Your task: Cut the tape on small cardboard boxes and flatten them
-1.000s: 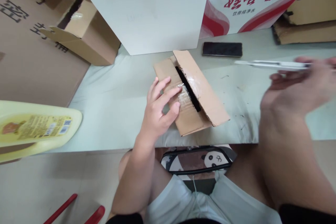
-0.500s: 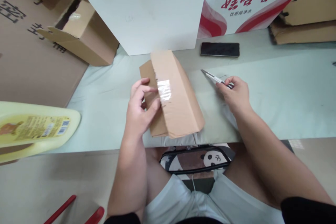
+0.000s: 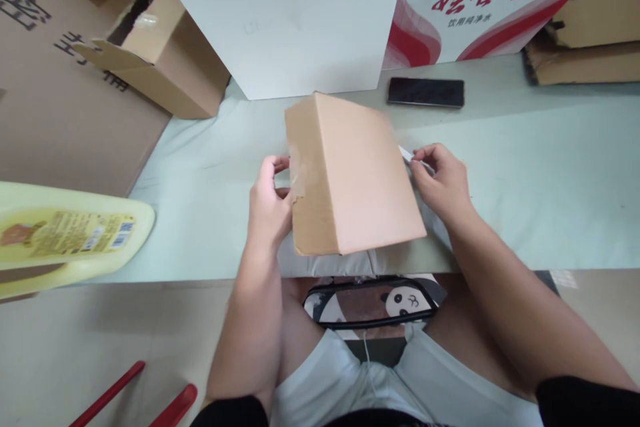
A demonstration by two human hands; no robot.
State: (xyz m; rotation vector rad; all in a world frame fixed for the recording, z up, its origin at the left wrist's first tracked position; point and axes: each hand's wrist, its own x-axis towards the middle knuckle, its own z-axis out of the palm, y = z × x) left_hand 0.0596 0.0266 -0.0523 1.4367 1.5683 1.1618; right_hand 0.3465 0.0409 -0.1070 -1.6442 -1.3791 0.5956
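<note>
A small brown cardboard box [image 3: 373, 180] is tilted over the table in front of me, its broad plain side facing up and a strip of clear tape on its narrow left side. My left hand [image 3: 273, 203] grips it at that left side, the fingertips partly hidden behind the cardboard. To the right of the box, my right hand [image 3: 443, 180] is closed around a utility knife [image 3: 406, 154]. Only a short pale stretch of the knife shows; its blade end is hidden behind the box.
Behind the box stand a white box [image 3: 295, 27] and a red-and-white carton [image 3: 470, 7]. A black phone [image 3: 426, 92] lies before them. An open cardboard box [image 3: 175, 53] is at the back left, a yellow bottle [image 3: 75, 233] at the left edge, more cardboard [image 3: 590, 63] at the right.
My left hand has turned the box over to the right, so a broad plain side now faces up instead of the taped flaps. The knife's blade has become hidden behind it.
</note>
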